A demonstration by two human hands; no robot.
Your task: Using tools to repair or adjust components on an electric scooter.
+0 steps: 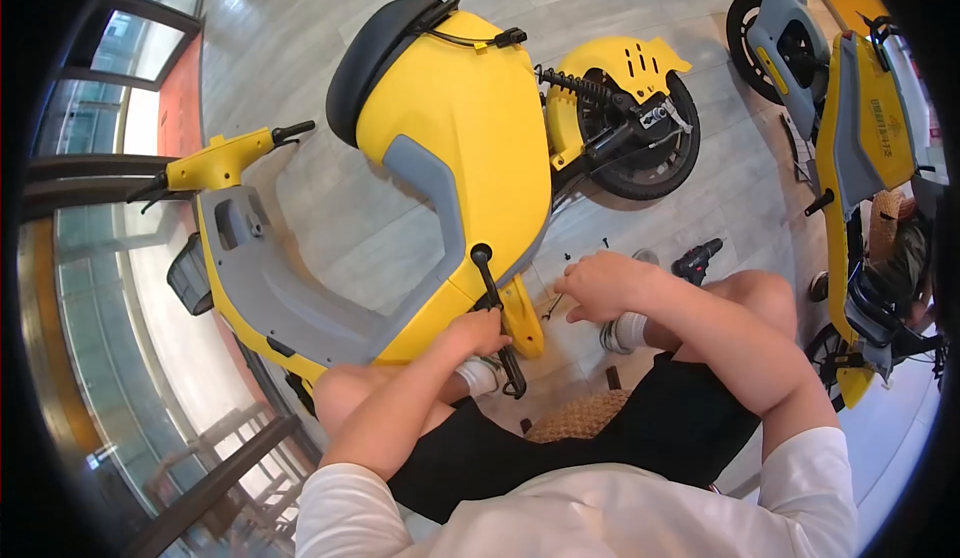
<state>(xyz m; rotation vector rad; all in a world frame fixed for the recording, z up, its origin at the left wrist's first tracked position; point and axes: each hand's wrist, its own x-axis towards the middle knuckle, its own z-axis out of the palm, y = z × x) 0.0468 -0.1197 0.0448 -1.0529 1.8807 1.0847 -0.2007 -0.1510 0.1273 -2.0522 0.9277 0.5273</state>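
Observation:
A yellow scooter [470, 108] with a black seat and grey panels stands in front of me, its handlebar to the left. My left hand [476, 334] is closed around a black pedal crank [490, 283] on its near side. The crank runs from a round hub toward a black pedal [512, 373]. Right of the crank, a yellow bracket-like piece [525, 323] points toward me. My right hand [606, 286] hovers beside it, fingers loosely bent, thumb apart, with nothing visible between them. Near those fingertips is a thin dark rod [550, 306]; whether it touches them is unclear.
A black power drill [697, 261] lies on the floor right of my right hand, with small dark screws [568, 257] nearby. The rear wheel [645, 148] shows under a yellow fender [620, 63]. Another yellow-grey scooter [865, 138] stands at right, a person's arm beside it. Glass panels line the left.

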